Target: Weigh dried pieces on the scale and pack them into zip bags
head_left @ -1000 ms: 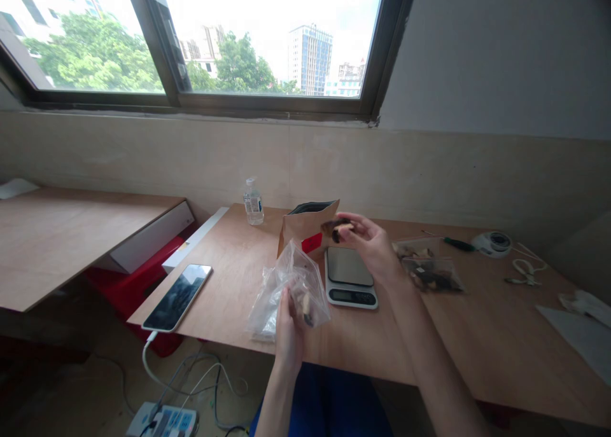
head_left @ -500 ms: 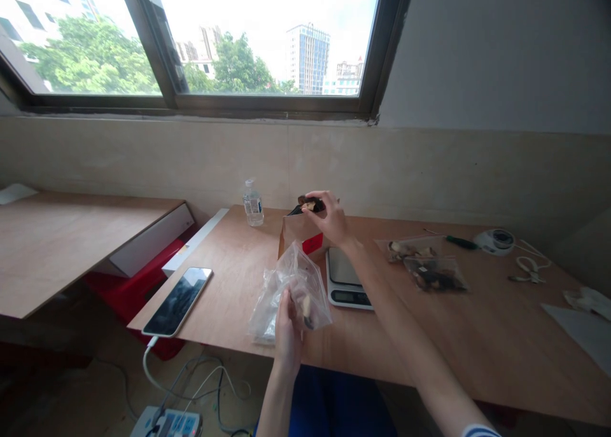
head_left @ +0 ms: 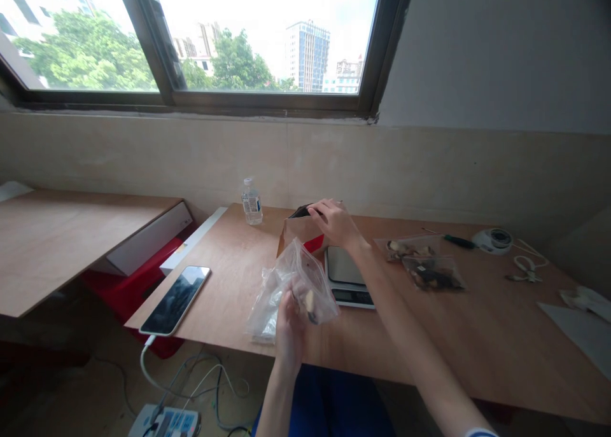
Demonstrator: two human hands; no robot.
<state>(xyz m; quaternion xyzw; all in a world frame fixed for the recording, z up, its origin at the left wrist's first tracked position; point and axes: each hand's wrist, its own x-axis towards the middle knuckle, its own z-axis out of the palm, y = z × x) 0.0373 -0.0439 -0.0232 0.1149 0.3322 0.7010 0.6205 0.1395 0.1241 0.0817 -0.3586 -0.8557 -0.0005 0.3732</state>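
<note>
Right hand (head_left: pixel 334 222) now has its fingers dipped into the mouth of the upright brown paper pouch (head_left: pixel 296 231); half a second ago it held dark dried pieces above that opening, and whether it holds any now I cannot tell. Left hand (head_left: pixel 289 322) stays pinched on the crumpled clear plastic bag (head_left: pixel 291 287), at seven o'clock from the pouch. At the pouch's four o'clock sits the small white digital scale (head_left: pixel 347 277), its pan bare.
</note>
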